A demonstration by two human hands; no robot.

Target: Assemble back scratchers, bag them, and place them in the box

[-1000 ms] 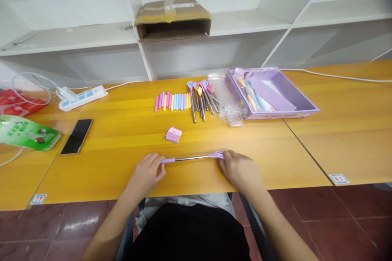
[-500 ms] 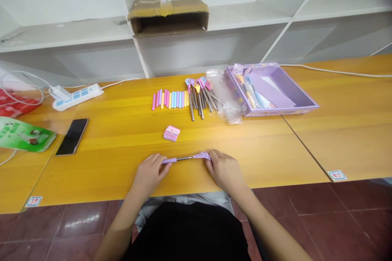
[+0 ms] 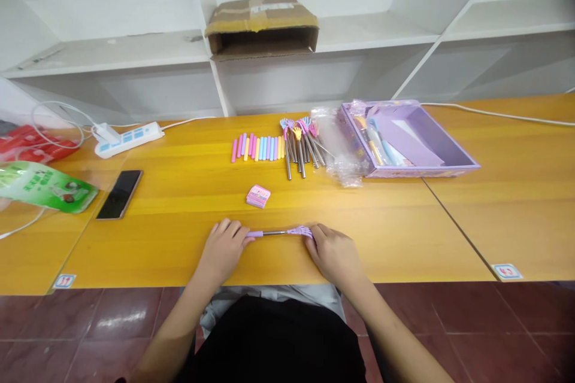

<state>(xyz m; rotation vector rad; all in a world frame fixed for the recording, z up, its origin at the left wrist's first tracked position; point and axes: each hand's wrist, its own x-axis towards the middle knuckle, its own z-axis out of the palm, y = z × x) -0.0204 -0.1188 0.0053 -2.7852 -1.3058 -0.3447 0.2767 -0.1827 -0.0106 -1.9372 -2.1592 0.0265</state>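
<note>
Between my two hands lies a back scratcher (image 3: 275, 233) with a purple grip, a metal rod and a purple claw-shaped head. My left hand (image 3: 224, 248) is closed round the purple grip, and my right hand (image 3: 333, 250) pinches the claw head at the other end. Just beyond them sits a small stack of pink cards (image 3: 258, 196). Farther back, a row of coloured grip sleeves (image 3: 258, 148) lies beside a pile of metal-rod back scratchers (image 3: 300, 146) with blue, pink, purple and yellow heads.
Clear plastic wrapping (image 3: 344, 158) lies against a purple box (image 3: 420, 172) holding wrapped items. To the left are a phone (image 3: 120, 194), a green packet (image 3: 54, 188), a red bag (image 3: 36, 143) and a power strip (image 3: 130, 139). A cardboard box (image 3: 265, 15) rests on the white shelf.
The camera view has shifted slightly, so everything appears a little farther right. Both hands keep their hold on the back scratcher, with no clear change in its length.
</note>
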